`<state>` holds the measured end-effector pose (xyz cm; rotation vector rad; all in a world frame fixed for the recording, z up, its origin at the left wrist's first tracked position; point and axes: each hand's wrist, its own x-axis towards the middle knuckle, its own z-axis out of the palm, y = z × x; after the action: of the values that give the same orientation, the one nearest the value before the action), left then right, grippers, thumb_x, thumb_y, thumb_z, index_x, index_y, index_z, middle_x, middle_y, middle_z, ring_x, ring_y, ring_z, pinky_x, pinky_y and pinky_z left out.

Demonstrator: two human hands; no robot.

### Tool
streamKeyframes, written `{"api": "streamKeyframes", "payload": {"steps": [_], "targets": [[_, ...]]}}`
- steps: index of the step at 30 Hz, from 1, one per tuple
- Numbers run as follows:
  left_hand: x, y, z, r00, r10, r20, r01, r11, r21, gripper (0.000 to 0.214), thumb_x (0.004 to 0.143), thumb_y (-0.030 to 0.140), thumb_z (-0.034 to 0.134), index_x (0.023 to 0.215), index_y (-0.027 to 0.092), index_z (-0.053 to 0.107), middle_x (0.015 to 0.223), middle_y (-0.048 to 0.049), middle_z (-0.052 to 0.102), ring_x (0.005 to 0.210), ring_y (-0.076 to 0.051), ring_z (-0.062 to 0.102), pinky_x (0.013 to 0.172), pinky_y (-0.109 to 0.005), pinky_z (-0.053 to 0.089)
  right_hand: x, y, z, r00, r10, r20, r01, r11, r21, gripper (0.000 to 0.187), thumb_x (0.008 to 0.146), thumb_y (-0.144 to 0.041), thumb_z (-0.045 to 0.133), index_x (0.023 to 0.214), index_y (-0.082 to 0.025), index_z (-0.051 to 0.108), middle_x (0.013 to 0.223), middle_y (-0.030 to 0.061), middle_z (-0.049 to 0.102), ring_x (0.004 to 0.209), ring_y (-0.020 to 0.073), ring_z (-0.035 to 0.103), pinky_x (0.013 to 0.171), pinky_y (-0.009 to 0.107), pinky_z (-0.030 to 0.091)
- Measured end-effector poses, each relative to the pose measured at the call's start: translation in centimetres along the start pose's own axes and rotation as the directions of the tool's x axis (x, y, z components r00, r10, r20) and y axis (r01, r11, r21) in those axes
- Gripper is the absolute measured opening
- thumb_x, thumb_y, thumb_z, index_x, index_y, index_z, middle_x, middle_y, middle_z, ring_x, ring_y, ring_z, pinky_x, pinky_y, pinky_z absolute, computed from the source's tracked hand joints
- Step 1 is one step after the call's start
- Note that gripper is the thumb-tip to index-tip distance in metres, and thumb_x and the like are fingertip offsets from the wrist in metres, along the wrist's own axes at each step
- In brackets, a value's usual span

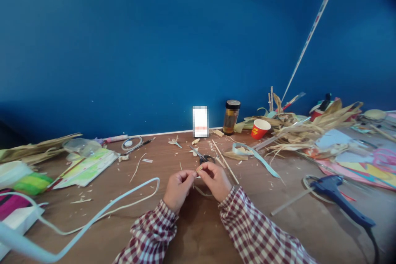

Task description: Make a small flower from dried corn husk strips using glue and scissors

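Observation:
My left hand and my right hand meet fingertip to fingertip above the table, both pinched closed. Between them is a small pale yellow piece, possibly a bit of corn husk; the fingers hide most of it. A thin pale strip shows just below the hands. Black-handled scissors lie right behind the fingers, blades pointing away to the left. Beside them, to the right, a thin wooden stick lies on the table.
A glue gun lies at right, near dried corn husks and a red paper cup. A dark-lidded bottle stands by the blue partition. At left are a white cable and a green-painted sheet. Scraps litter the table.

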<state>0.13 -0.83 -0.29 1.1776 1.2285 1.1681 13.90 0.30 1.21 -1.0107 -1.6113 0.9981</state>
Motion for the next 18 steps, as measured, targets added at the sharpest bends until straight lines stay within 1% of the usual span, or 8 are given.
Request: {"api": "streamKeyframes", "payload": {"steps": [4, 8, 11, 13, 14, 16, 17, 18], "targets": [[0.0, 0.2, 0.1, 1.000, 0.023, -0.004, -0.023, 0.999, 0.035, 0.028, 0.068, 0.041, 0.057, 0.069, 0.014, 0.065, 0.039, 0.0066, 0.040, 0.035, -0.005, 0.030, 0.038, -0.019, 0.022, -0.1, -0.2, 0.0, 0.998, -0.063, -0.020, 0.061, 0.994, -0.094, 0.014, 0.080, -0.025, 0.046, 0.077, -0.016, 0.056, 0.072, 0.0011, 0.056, 0.064, 0.0113, 0.051, 0.060, 0.022, 0.041], [-0.2, 0.6, 0.3, 0.999, 0.044, 0.028, -0.046, 0.996, 0.078, 0.029, 0.070, 0.039, 0.056, 0.077, 0.013, 0.067, 0.041, 0.0055, 0.045, 0.035, -0.005, 0.032, 0.039, -0.019, 0.026, -0.1, -0.1, 0.0, 0.995, -0.086, -0.054, 0.079, 0.990, -0.116, 0.013, 0.080, -0.025, 0.044, 0.077, -0.017, 0.053, 0.072, 0.0016, 0.055, 0.065, 0.0123, 0.050, 0.060, 0.023, 0.041], [-0.1, 1.0, 0.0, 0.995, 0.096, 0.028, -0.100, 0.982, 0.162, 0.030, 0.071, 0.039, 0.055, 0.082, 0.013, 0.067, 0.047, 0.0028, 0.053, 0.040, -0.008, 0.042, 0.042, -0.020, 0.033, 0.2, -0.1, -0.3, 0.993, -0.062, -0.102, 0.056, 0.997, -0.060, 0.014, 0.081, -0.026, 0.042, 0.076, -0.017, 0.052, 0.067, 0.0003, 0.053, 0.060, 0.0115, 0.048, 0.057, 0.023, 0.040], [0.0, 1.2, -0.5, 0.988, 0.153, 0.013, -0.152, 0.957, 0.249, 0.029, 0.071, 0.038, 0.055, 0.080, 0.014, 0.067, 0.056, -0.0006, 0.061, 0.050, -0.011, 0.052, 0.048, -0.021, 0.039, 0.4, -0.1, -0.7, 0.989, -0.003, -0.148, 0.001, 1.000, -0.013, 0.015, 0.081, -0.028, 0.042, 0.076, -0.017, 0.051, 0.061, -0.0014, 0.050, 0.053, 0.0106, 0.045, 0.051, 0.022, 0.038], [0.1, 1.3, -0.8, 0.983, 0.185, -0.004, -0.175, 0.936, 0.305, 0.028, 0.071, 0.038, 0.055, 0.078, 0.014, 0.067, 0.063, -0.0024, 0.064, 0.056, -0.013, 0.055, 0.052, -0.022, 0.041, 0.6, -0.1, -0.9, 0.983, 0.039, -0.178, -0.038, 0.999, 0.006, 0.016, 0.081, -0.030, 0.042, 0.076, -0.017, 0.050, 0.058, -0.0023, 0.049, 0.050, 0.0102, 0.044, 0.048, 0.021, 0.036], [0.4, 1.5, -1.4, 0.958, 0.270, -0.094, -0.202, 0.873, 0.445, 0.028, 0.071, 0.040, 0.053, 0.077, 0.015, 0.066, 0.068, -0.0038, 0.066, 0.059, -0.015, 0.057, 0.055, -0.024, 0.044, 0.8, -0.1, -1.3, 0.963, 0.114, -0.244, -0.109, 0.993, 0.034, 0.017, 0.080, -0.032, 0.042, 0.075, -0.017, 0.049, 0.054, -0.0038, 0.046, 0.045, 0.0095, 0.040, 0.043, 0.021, 0.032], [0.4, 1.6, -1.7, 0.933, 0.327, -0.149, -0.210, 0.834, 0.510, 0.029, 0.072, 0.040, 0.052, 0.079, 0.016, 0.066, 0.070, -0.0041, 0.066, 0.059, -0.015, 0.057, 0.056, -0.025, 0.044, 0.9, -0.1, -1.4, 0.951, 0.138, -0.275, -0.130, 0.990, 0.048, 0.017, 0.079, -0.032, 0.043, 0.075, -0.017, 0.049, 0.053, -0.0042, 0.045, 0.044, 0.0093, 0.038, 0.042, 0.021, 0.031], [0.5, 1.6, -2.0, 0.905, 0.387, -0.175, -0.226, 0.787, 0.575, 0.029, 0.072, 0.040, 0.052, 0.081, 0.016, 0.066, 0.071, -0.0044, 0.066, 0.060, -0.015, 0.057, 0.057, -0.026, 0.044, 1.0, 0.0, -1.5, 0.942, 0.150, -0.301, -0.138, 0.988, 0.062, 0.017, 0.079, -0.033, 0.043, 0.076, -0.017, 0.048, 0.052, -0.0045, 0.045, 0.043, 0.0092, 0.038, 0.042, 0.021, 0.031]]}}
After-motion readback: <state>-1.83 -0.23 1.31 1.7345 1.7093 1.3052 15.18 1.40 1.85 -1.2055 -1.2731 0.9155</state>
